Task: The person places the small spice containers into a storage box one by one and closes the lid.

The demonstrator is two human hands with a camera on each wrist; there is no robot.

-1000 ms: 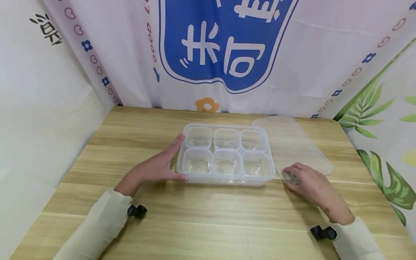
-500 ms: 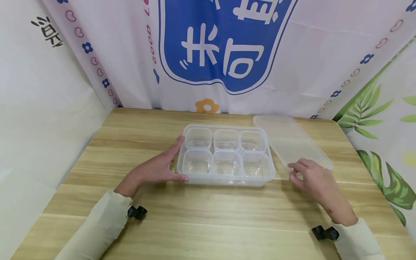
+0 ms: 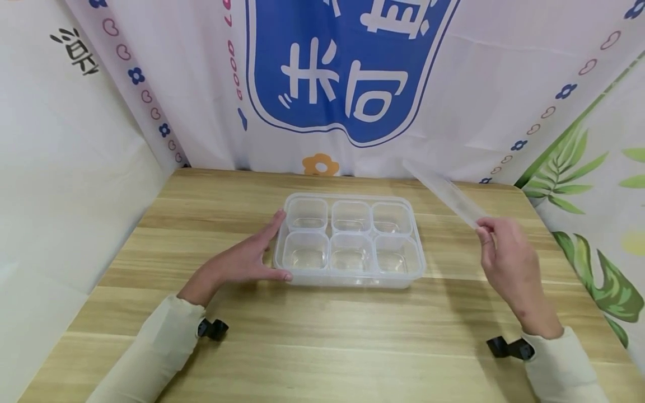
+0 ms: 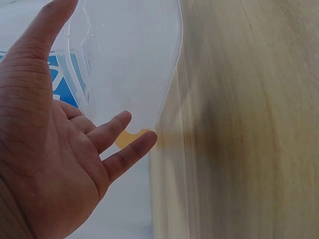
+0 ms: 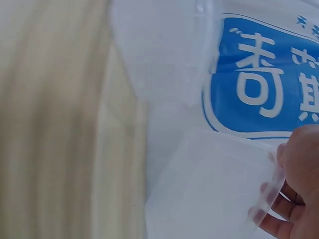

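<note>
A clear plastic storage box (image 3: pixel 347 279) sits on the table, holding several small clear containers (image 3: pixel 351 254) in two rows. At its left end my left hand (image 3: pixel 242 260) rests with spread, mostly straight fingers, thumb at the front corner and a finger along the left side. The left wrist view shows this hand (image 4: pixel 65 149) beside the box wall (image 4: pixel 129 55). To the right of the box, my right hand (image 3: pixel 511 263) pinches the near edge of a translucent flat lid (image 3: pixel 448 193). That lid (image 5: pixel 214 184) is tilted up off the table in the right wrist view.
The wooden table (image 3: pixel 322 347) extends around the box. A printed cloth (image 3: pixel 201 101) with a blue emblem hangs behind its back edge, and a leaf-patterned cloth (image 3: pixel 594 224) hangs on the right.
My right hand reached the lid lying on the table, gripped its near edge and lifted it, tilting it upward and drawing it right. The left hand and box stayed in place.
</note>
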